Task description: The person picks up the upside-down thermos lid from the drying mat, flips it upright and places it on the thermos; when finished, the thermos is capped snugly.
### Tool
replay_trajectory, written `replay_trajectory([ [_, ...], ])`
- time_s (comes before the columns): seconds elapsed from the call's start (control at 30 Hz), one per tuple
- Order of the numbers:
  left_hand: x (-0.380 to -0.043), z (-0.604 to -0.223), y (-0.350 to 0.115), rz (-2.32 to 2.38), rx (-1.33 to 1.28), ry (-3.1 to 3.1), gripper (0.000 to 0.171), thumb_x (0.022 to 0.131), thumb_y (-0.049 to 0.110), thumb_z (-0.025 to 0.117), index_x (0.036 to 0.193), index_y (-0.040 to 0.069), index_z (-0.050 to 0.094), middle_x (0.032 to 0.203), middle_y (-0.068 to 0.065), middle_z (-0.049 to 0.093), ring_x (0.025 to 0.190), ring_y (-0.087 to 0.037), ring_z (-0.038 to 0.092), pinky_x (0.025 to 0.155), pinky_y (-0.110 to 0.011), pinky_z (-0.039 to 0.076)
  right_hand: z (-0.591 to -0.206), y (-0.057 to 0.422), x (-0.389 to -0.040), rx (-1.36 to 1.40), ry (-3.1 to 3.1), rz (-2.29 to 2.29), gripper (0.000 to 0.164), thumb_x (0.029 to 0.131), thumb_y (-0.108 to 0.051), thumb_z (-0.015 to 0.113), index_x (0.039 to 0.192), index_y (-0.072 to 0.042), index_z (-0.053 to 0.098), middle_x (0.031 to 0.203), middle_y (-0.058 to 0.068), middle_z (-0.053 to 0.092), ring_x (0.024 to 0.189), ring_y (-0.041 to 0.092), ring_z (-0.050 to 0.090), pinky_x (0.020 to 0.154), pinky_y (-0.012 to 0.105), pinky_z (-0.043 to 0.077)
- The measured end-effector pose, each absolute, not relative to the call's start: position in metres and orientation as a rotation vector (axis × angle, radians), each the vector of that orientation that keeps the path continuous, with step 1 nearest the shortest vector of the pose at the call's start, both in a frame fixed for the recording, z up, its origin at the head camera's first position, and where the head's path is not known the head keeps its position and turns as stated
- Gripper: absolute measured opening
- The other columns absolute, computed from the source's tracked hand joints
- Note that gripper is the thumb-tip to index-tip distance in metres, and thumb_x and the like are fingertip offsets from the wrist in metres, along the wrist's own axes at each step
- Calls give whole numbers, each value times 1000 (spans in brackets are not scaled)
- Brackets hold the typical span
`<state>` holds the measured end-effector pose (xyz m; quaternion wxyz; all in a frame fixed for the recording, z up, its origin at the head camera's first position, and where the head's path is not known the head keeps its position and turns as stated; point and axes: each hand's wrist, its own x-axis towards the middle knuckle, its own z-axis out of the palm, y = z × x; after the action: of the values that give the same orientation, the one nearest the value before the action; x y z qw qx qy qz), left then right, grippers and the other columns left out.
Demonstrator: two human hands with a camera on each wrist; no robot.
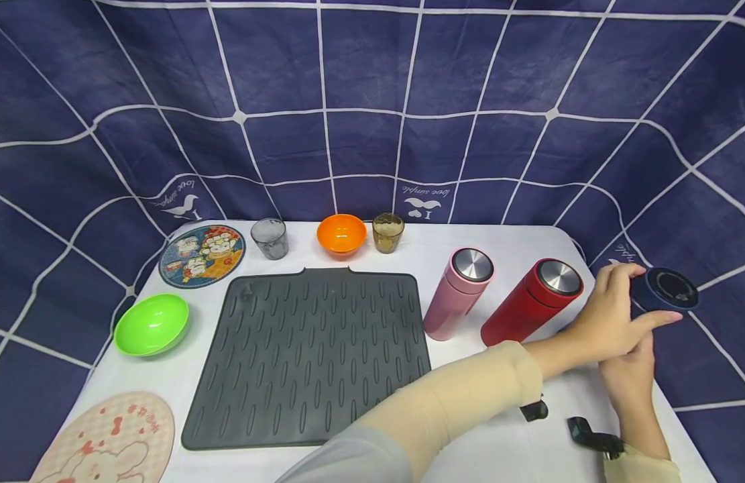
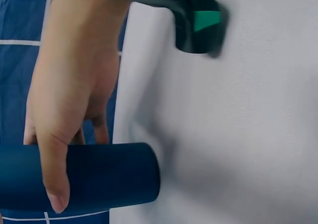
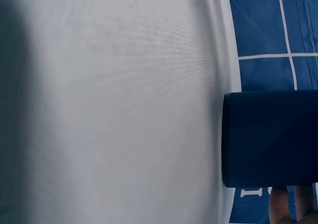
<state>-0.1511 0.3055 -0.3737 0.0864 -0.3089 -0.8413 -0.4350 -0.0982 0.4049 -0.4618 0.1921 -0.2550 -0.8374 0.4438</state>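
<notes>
A dark mat (image 1: 312,355) lies on the white surface (image 1: 505,456). Beyond it the pink bottle (image 1: 456,298) and red bottle (image 1: 523,308) stand lidded, seemingly done; the blue bottle (image 2: 109,177), by the right edge, seems unfinished. Left hand (image 1: 607,322) and right hand (image 1: 630,376) both grip it, with little room beside the red one. Its lid (image 1: 674,287) is on.

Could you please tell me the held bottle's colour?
The held bottle is dark blue, showing best in the left wrist view.
</notes>
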Motion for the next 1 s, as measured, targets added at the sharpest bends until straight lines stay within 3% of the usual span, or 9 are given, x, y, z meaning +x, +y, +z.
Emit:
replay_trajectory([
  [0.17, -152, -376, 303, -1256, -1048, -2526, 72, 93, 45, 53, 150, 19, 18, 150, 9, 27, 138, 3, 20, 110, -9, 16, -460, 405, -100, -691, -2345, 1228, 60, 85, -16, 63, 139, -27, 38, 118, -16, 50, 110, 1, 43, 87, 13, 30],
  [0.33, -151, -374, 311, -1456, -846, -2589, 80, 83, 52, 64, 147, 31, 20, 143, 18, 30, 130, 9, 28, 99, -7, 29, -463, 405, -103, -654, -2306, 1249, 57, 83, -11, 65, 135, -23, 46, 102, -26, 51, 90, -4, 44, 72, 11, 32],
  [0.43, -152, -373, 312, -1439, -819, -2586, 78, 81, 52, 68, 142, 26, 27, 135, 17, 39, 122, 9, 37, 94, -3, 30, -464, 405, -104, -677, -2302, 1274, 60, 83, -12, 65, 137, -26, 41, 108, -26, 49, 95, -5, 43, 75, 9, 31],
  [0.6, -158, -376, 308, -1302, -962, -2593, 70, 88, 49, 60, 143, 20, 27, 137, 14, 42, 125, 7, 37, 101, -4, 25, -463, 405, -104, -744, -2320, 1268, 56, 86, -17, 62, 135, -29, 39, 107, -26, 45, 95, -4, 41, 77, 12, 30],
  [0.7, -158, -377, 308, -1271, -979, -2617, 72, 88, 51, 59, 145, 22, 25, 139, 16, 40, 126, 8, 35, 102, -6, 26, -464, 404, -103, -746, -2334, 1254, 57, 85, -16, 63, 136, -28, 39, 106, -26, 45, 94, -4, 41, 76, 13, 31],
  [0.9, -152, -370, 314, -1131, -812, -2720, 85, 74, 68, 64, 141, 29, 27, 129, 21, 40, 115, 11, 40, 95, -5, 32, -465, 404, -100, -682, -2341, 1229, 61, 84, -15, 64, 139, -26, 40, 108, -26, 47, 95, -6, 41, 76, 11, 30],
  [1.0, -151, -367, 314, -1045, -803, -2749, 82, 77, 68, 61, 141, 28, 28, 127, 19, 42, 112, 9, 44, 93, -5, 36, -465, 404, -100, -643, -2332, 1215, 62, 85, -14, 63, 140, -27, 39, 111, -26, 46, 97, -6, 40, 77, 12, 29],
])
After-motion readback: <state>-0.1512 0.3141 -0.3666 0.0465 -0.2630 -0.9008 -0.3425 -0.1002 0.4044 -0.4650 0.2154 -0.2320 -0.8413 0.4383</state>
